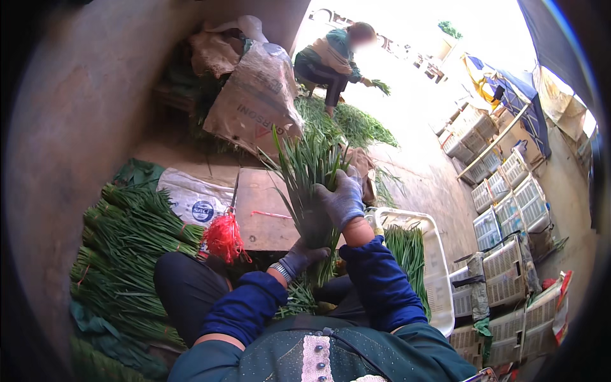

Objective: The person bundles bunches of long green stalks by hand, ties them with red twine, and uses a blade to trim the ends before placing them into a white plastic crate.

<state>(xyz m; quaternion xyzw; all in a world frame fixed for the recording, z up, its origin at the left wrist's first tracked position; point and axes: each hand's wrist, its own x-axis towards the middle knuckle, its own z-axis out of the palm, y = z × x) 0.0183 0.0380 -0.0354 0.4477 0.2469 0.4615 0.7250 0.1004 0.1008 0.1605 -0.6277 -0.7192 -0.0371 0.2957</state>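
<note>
Upright before me stands a loose bunch of long-leaved green chives [304, 172], its leaf tips fanned toward the far side. My right hand [342, 198], in a grey glove, is closed round the bunch's right side at mid-height. Lower down, my left hand [300, 260], also gloved, grips the bunch near its base. Part of the fingers of both hands is hidden by the leaves. Just beyond the bunch lies a flat board [264, 219] with a red strand on it. A tangle of red string [224, 238] hangs at the board's left edge, near my left knee.
Tied chive bundles [127, 254] are heaped at the left by a white sack [194, 196]. A white plastic basket [443, 274] holding chives stands at my right. Stacked crates [503, 274] line the far right. Beyond a large sack [254, 99], another person [334, 60] sits beside loose greens [356, 124].
</note>
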